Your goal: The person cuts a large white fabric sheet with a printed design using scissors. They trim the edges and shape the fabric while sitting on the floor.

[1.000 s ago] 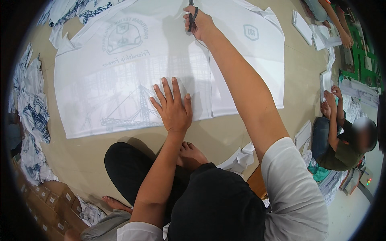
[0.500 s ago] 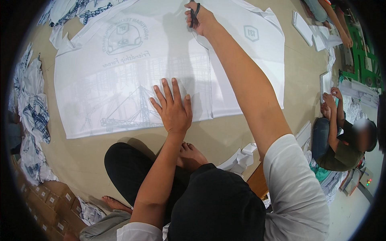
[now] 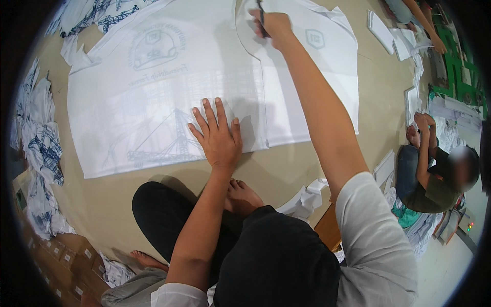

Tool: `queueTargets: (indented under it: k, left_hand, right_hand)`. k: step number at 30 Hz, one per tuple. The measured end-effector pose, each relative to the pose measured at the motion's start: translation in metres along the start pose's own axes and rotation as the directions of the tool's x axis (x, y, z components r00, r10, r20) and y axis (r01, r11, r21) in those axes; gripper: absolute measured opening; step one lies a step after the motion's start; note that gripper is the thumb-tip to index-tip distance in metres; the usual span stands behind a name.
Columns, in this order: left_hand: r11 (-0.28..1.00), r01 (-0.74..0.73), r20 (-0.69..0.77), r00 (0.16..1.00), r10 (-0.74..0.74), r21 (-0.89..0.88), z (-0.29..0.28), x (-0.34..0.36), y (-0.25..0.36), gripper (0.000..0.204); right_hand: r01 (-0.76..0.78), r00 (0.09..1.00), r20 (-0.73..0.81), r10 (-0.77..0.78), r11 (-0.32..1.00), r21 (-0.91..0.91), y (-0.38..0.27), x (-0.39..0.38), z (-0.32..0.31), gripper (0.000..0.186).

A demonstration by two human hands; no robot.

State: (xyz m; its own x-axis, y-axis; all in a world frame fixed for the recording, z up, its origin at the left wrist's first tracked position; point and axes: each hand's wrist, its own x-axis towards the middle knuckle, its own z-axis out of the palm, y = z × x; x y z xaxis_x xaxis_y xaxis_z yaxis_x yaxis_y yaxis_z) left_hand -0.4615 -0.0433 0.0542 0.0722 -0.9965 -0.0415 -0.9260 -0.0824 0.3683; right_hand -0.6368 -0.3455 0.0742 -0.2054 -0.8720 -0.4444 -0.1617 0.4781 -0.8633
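Note:
A white shirt lies spread on the floor before me, with a faint mirrored print showing through the fabric. My left hand rests flat on its near part, fingers spread. Black-handled scissors are in the grip of my right hand, over the far part of the fabric; motion blurs them a little. To the left of that hand, a cut edge runs from the far end of the shirt down to its near hem. The scissors' blades cannot be made out clearly.
Printed white cloth pieces are heaped on the left, with cardboard boxes below. Folded white pieces lie at the far right. Another person sits on the right. White scraps lie beside my foot.
My right hand has moved right with the scissors, away from the cut edge, which now shows a gap at its far end. The left hand stays flat on the shirt.

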Motion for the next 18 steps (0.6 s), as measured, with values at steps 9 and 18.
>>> queueTargets:
  k: [9, 18]
  left_hand:
    - [0.998, -0.066, -0.027, 0.997, 0.066, 0.006, 0.007, 0.005, 0.015, 0.069]
    - [0.995, -0.095, -0.015, 0.995, 0.095, 0.023, 0.004, -0.003, 0.007, 0.072]
  right_hand:
    - [0.182, 0.671, -0.252, -0.697, 0.484, -0.856, 0.110, -0.086, -0.162, 0.056]
    - [0.009, 0.996, -0.091, -0.018, 0.995, -0.098, 0.051, -0.118, -0.157, 0.059]
